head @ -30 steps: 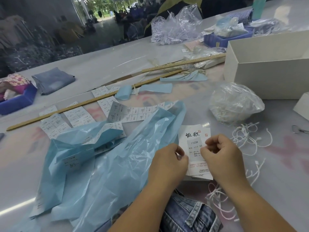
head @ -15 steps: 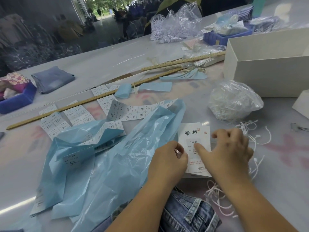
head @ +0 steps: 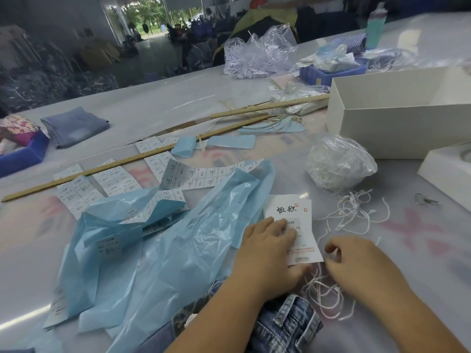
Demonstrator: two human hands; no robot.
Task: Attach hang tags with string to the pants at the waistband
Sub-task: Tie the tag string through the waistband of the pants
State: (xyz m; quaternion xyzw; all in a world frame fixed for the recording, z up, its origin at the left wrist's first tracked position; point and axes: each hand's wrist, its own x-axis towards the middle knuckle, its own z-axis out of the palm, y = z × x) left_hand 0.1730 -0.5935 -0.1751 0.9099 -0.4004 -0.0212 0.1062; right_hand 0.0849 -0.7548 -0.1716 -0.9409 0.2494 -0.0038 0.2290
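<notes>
My left hand (head: pixel 270 247) presses flat on the light, stiff tag (head: pixel 293 220) beyond the jeans (head: pixel 285 324), while my right hand (head: pixel 356 263) pinches limp, tangly strings (head: pixel 323 291), best taken by one end.

Left hand (head: pixel 270 247) palm down, fingers spread flat; right hand (head: pixel 356 263) beside it, fingers curled under, both forearms reaching forward.

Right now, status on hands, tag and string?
Left hand flat on the hang tag. Right hand curled over loose strings, grip unclear. Jeans waistband untagged. Blue plastic sheet alongside.
</notes>
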